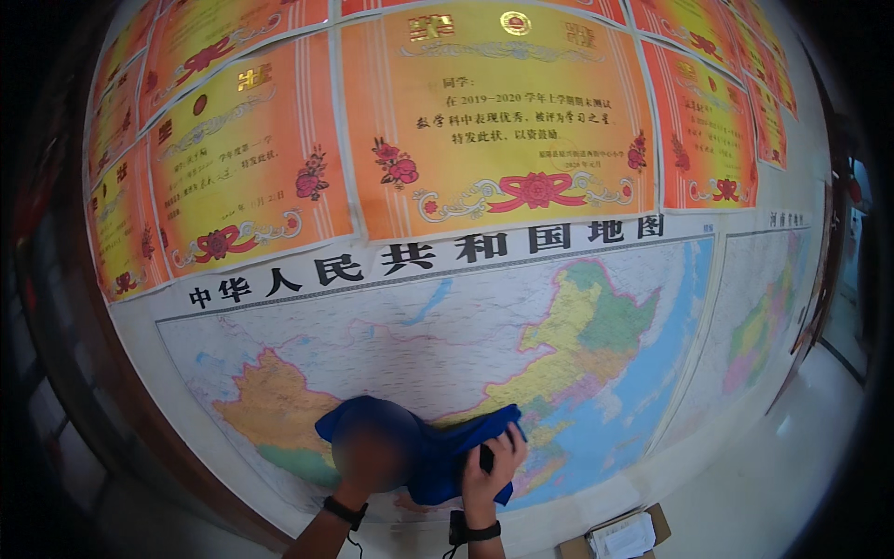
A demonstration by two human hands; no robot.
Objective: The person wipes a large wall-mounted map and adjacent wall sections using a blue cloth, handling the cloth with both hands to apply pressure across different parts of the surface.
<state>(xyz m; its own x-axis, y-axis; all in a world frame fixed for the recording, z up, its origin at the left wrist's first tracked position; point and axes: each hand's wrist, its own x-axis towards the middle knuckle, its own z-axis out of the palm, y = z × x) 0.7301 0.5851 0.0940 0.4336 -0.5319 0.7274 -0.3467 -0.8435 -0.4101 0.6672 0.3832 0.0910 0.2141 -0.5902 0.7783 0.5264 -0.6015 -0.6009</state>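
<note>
A crumpled blue cloth [436, 458] is held up in front of a wall map of China [447, 335]. My left hand [374, 454] grips its left part, but a blurred patch hides the fingers. At the cloth's right end, my right hand [497, 458] holds it between thumb and fingers. A dark patch [487, 458] shows inside that grip; what it is cannot be made out. Each wrist wears a black strap, the left one [346, 512] and the right one [478, 532], with a small dark device and a thin cord.
Orange and yellow award certificates [496, 119] cover the wall above the map. A second, smaller map [761, 321] hangs to the right. Below stands an open cardboard box [660, 527] with white papers [624, 536] in it, on a pale floor [789, 475].
</note>
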